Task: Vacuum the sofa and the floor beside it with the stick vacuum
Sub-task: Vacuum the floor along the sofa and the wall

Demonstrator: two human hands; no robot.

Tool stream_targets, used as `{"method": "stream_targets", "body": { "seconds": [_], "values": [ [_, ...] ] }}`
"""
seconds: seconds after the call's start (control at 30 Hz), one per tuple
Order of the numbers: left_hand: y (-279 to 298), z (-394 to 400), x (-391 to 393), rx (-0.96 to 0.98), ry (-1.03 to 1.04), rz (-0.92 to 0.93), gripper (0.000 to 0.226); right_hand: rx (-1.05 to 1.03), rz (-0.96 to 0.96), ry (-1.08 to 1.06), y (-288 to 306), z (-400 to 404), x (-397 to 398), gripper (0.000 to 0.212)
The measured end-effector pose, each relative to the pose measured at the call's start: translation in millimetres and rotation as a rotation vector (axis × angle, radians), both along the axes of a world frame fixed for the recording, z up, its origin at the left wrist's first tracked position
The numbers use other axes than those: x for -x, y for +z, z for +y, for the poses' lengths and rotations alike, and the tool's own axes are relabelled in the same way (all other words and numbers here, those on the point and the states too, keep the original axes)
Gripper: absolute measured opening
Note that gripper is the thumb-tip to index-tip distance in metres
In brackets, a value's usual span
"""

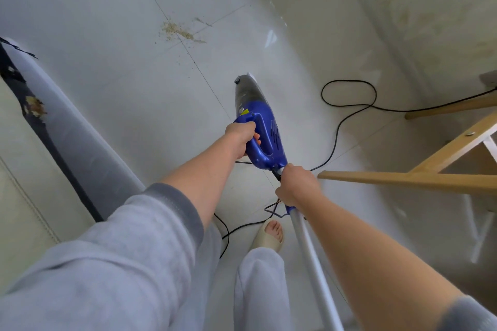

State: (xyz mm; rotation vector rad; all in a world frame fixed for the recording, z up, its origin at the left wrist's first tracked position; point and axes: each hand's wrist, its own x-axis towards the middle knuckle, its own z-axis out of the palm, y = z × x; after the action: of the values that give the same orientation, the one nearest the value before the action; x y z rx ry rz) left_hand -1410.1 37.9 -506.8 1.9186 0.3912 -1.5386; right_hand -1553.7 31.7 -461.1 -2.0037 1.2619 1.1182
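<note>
Blue vacuum [265, 140]: L hand [240, 137] grips handle, R hand [297, 185] grips tube.

Illumination is bright, soft and diffuse. The glossy pale tiled floor [113, 67] carries white specular glare streaks in the upper centre. Shadows are faint, with soft edges. Wide-angle distortion bends straight lines toward the frame edges. The grey fleece sleeve [102, 263] in the near foreground is out of focus. The light wooden frame [403, 180] shows slight motion blur.
</note>
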Motion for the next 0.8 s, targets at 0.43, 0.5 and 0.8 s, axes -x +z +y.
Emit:
{"method": "stream_targets", "body": {
  "seconds": [0.43, 0.5, 0.8],
  "values": [
    [-7, -11, 49, 0.037, -0.048, 0.072, 0.011, 0.011, 0.046, -0.073, -5, 1, 47, 0.017],
    [-9, -7, 46, 0.043, -0.042, 0.075, 0.011, 0.003, 0.054, -0.067, -6, 4, 45, 0.015],
    [0, 11, -5, 0.048, -0.020, 0.019, 0.011, -0.052, 0.012, -0.043, -5, 17, -6, 0.013]
  ]
}}
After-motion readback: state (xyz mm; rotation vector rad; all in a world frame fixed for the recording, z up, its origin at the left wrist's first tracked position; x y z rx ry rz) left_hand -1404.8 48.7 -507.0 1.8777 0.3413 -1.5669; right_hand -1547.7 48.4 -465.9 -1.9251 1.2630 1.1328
